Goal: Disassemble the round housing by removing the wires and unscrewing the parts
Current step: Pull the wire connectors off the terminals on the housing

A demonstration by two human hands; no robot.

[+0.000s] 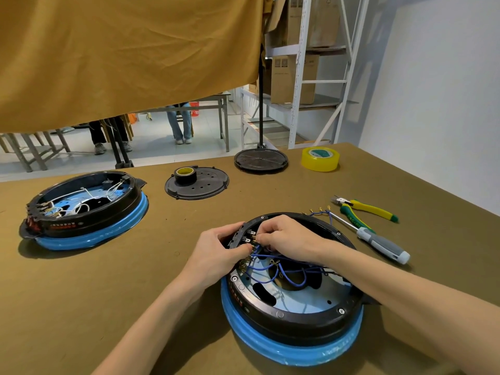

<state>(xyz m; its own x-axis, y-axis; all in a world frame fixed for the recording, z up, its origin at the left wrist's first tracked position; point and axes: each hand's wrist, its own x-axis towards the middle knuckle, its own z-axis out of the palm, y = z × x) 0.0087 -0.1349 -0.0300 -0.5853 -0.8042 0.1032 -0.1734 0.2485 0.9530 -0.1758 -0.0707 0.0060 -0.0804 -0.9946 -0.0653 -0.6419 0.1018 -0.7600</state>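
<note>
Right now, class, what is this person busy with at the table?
A person is taking apart the near round housing. The left hand grips the switch block at its rim, while the right hand pinches at a blue wire connector there. Several blue wires remain inside. A screwdriver and pliers lie unused to the right; a second housing sits to the left.

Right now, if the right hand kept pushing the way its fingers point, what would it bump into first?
The right hand points left, its fingers at the terminals on the housing rim. It would probably meet them first, then the left hand just beyond.
</note>
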